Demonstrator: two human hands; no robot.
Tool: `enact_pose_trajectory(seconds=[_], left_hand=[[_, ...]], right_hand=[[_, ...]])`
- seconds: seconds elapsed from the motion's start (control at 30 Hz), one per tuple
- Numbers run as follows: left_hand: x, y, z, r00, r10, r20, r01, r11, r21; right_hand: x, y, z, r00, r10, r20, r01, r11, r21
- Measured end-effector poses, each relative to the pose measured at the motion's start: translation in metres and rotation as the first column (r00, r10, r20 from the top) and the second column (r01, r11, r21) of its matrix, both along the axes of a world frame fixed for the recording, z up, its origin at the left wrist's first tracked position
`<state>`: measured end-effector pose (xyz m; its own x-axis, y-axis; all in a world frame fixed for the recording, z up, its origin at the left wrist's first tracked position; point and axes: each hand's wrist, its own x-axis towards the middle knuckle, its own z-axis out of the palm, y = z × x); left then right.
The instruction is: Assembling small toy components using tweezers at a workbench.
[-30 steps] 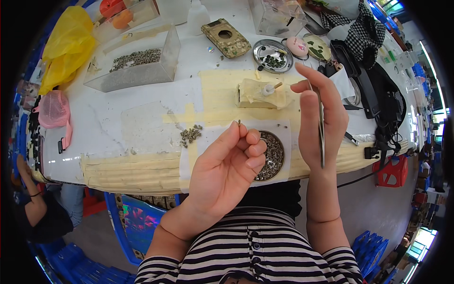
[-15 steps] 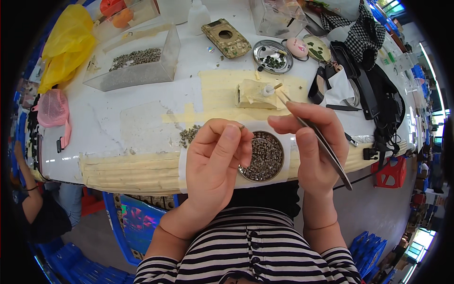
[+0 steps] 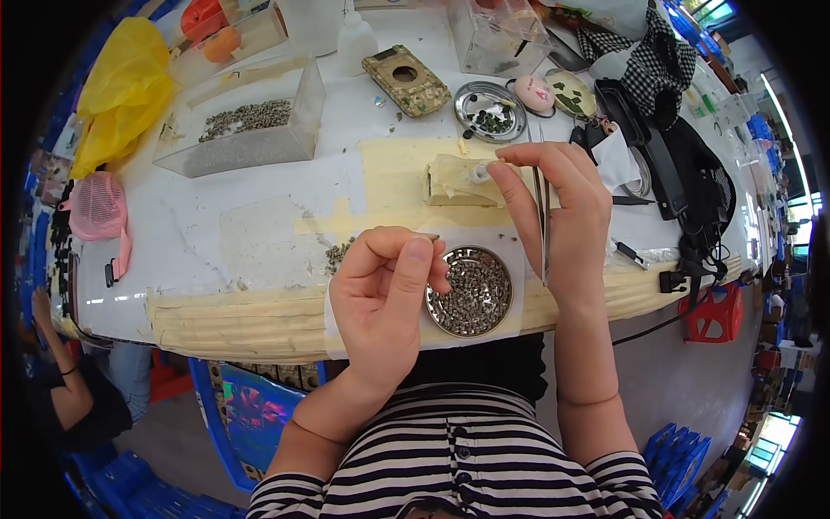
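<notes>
The left hand point(image 3: 385, 298) hovers over the near edge of the white table point(image 3: 259, 233), thumb and forefinger pressed together on a tiny part too small to identify. Just beside it lies a round metal dish point(image 3: 471, 291) full of small grey pieces. The right hand point(image 3: 553, 212) holds slim tweezers point(image 3: 542, 227) pointing downward, its fingertips touching a small white piece on a taped block point(image 3: 458, 180).

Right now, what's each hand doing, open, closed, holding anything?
Left hand: fingers pinched shut on a tiny part, too small to identify.
Right hand: closed on tweezers, fingertips at the white piece.
</notes>
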<state>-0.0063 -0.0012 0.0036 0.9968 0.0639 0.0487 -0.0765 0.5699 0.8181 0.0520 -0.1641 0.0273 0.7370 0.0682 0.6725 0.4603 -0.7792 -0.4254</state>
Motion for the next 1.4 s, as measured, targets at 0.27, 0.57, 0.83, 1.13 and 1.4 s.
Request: enact_pose_trajectory(seconds=[0.27,0.57,0.83,1.13,1.4], left_hand=[[0.0,0.002,0.001,0.999,-0.024,0.025,0.023,0.999,0.04],[-0.004,0.004,0.002,0.976,-0.085,0.198,0.025,0.957,0.288],[-0.004,0.009,-0.003,0.942,-0.088,0.323,-0.082,0.874,0.479],[-0.004,0.005,0.002,0.955,-0.009,0.296,-0.14,0.867,0.479],[-0.003,0.006,0.002,0.942,-0.01,0.335,-0.182,0.825,0.536]], right_hand=[[-0.012,0.0,0.013,0.999,0.013,0.049,-0.02,0.989,0.145],[-0.033,0.003,0.023,0.91,0.415,-0.003,-0.387,0.85,0.358],[-0.036,0.007,0.023,0.866,0.499,-0.025,-0.462,0.819,0.34],[-0.038,0.007,0.029,0.874,0.48,-0.078,-0.445,0.854,0.271],[-0.039,0.007,0.032,0.867,0.483,-0.121,-0.441,0.858,0.263]])
